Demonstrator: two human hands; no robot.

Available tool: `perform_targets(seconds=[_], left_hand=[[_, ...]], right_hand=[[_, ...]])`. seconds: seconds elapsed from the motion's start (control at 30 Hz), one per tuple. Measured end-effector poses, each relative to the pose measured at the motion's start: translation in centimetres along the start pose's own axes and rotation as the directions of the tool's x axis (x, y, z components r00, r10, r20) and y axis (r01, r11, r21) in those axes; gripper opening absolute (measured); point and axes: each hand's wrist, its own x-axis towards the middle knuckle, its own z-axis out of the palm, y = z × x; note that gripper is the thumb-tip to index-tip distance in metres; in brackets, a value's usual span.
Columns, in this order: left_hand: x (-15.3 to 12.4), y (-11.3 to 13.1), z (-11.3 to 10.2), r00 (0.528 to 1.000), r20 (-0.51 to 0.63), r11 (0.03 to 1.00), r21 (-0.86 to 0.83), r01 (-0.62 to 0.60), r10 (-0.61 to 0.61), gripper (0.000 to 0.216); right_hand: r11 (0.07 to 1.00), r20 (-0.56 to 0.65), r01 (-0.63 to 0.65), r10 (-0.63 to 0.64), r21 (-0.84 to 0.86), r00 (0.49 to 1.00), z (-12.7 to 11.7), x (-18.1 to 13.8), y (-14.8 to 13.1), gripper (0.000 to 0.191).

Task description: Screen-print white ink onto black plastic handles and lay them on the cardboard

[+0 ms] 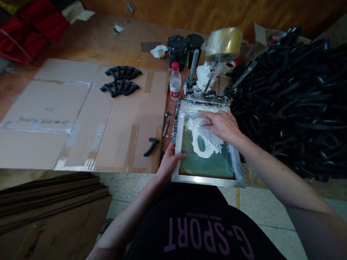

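A silver-framed printing screen [206, 180] with green mesh lies in front of me, its far edge at a hinged clamp [208, 100]. White ink [207, 151] is smeared over the mesh, around a bare green oval. My left hand [170, 159] grips the frame's left side, thumb on top, the other fingers partly hidden. Over the far part of the mesh, my right hand [222, 123] is closed around an ink-smeared squeegee [204, 120], which it mostly covers. One black curved handle-like piece [151, 147] lies on the cardboard left of the screen.
Two rows of black curved pieces [120, 88] rest on the flat cardboard [81, 108]. A water bottle [175, 83], black tubs [177, 50] and a tape roll [225, 41] stand behind the screen. A big heap of black pieces [292, 108] fills the right side.
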Motion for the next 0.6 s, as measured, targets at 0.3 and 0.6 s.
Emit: perform_targets(seconds=[0.3, 0.6], left_hand=[[0.0, 0.1, -0.1, 1.000, 0.000, 0.999, 0.036, -0.010, 0.010, 0.045], [0.1, 0.0, -0.1, 0.999, -0.027, 0.997, 0.060, -0.041, 0.042, 0.045]], right_hand=[[0.989, -0.038, 0.142, -0.141, 0.039, 0.989, -0.8, -1.5, -2.9, 0.004], [0.940, 0.070, 0.322, -0.330, 0.113, 0.941, -0.7, -3.5, -3.8, 0.015]])
